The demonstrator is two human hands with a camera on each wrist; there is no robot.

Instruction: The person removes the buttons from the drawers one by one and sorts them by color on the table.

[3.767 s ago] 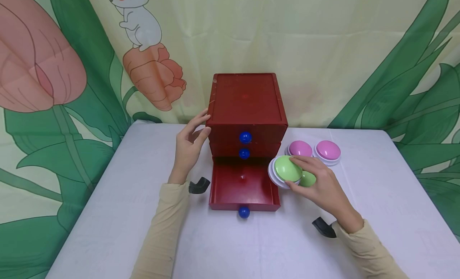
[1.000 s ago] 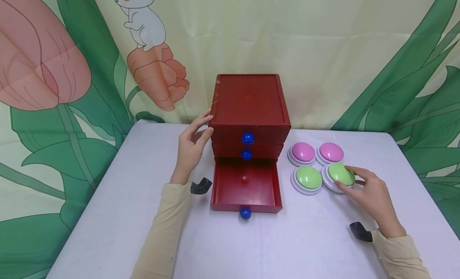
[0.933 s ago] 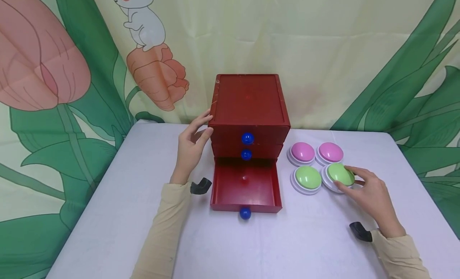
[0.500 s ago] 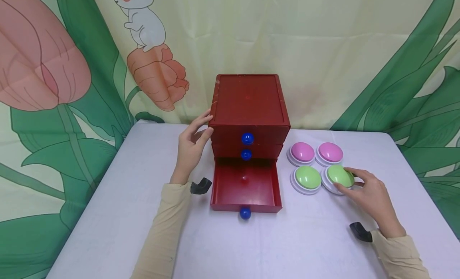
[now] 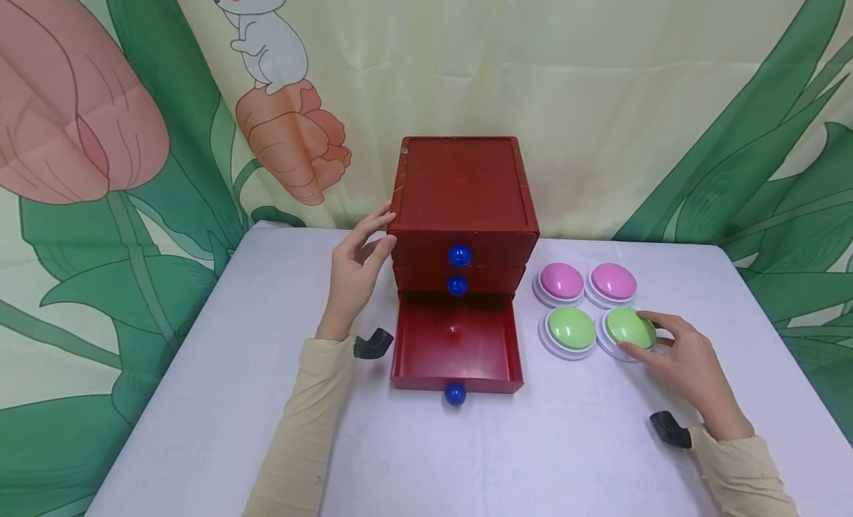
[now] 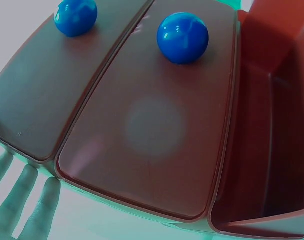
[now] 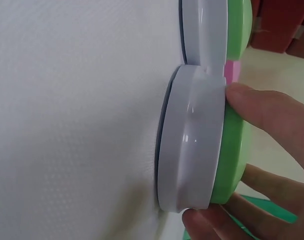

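Observation:
My right hand (image 5: 689, 365) grips a green-domed push button (image 5: 629, 328) with a white base, thumb on the near side and fingers around the far side. In the right wrist view the base of this button (image 7: 189, 145) sits on or very near the white cloth, touching or almost touching the other green button (image 5: 571, 329) to its left. Two pink push buttons, one on the left (image 5: 561, 281) and one on the right (image 5: 613, 281), lie just behind. My left hand (image 5: 352, 280) rests its extended fingers against the left side of a dark red drawer cabinet (image 5: 461, 184).
The cabinet's bottom drawer (image 5: 456, 384) stands pulled out towards me, with a blue knob (image 5: 455, 394) in front. The upper two drawers are closed. White cloth covers the table (image 5: 533, 450), and a printed curtain (image 5: 566, 95) hangs behind it.
My right hand has carried the green button from beside the open drawer to the right, then lowered it until it lies level beside the other green one. The left hand has stayed on the cabinet.

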